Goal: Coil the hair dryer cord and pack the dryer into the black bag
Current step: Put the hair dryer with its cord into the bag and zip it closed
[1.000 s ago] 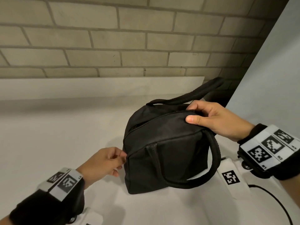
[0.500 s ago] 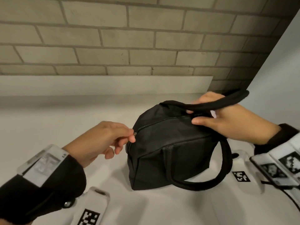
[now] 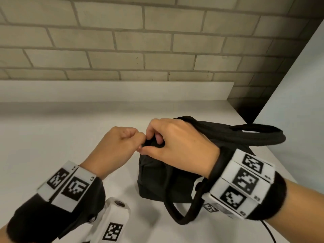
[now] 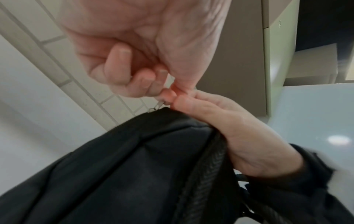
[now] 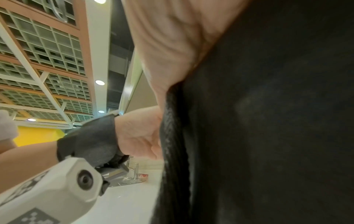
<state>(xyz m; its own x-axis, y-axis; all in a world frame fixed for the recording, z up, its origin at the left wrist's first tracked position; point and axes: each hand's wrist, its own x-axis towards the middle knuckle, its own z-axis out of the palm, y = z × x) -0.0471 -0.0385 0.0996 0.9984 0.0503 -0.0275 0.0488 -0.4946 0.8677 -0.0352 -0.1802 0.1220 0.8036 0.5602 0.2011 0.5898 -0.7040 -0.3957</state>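
At the near end of the black bag (image 3: 163, 179), on the white counter (image 3: 52, 137), the left hand (image 3: 115, 148) pinches the zipper pull (image 4: 156, 106). The right hand (image 3: 177, 146) grips the fabric just beside it, so the zipper line runs from both hands toward the bag's far end; the dryer is not visible.

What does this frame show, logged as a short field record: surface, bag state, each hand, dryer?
surface: white counter against a brick wall
bag: black bag on the counter, one strap looped over the right wrist
zipper pull: metal tab at the bag's top end
left hand: fingers curled, pinching the zipper pull
right hand: gripping the bag's top fabric beside the pull
dryer: not visible
zip open or closed: cannot tell
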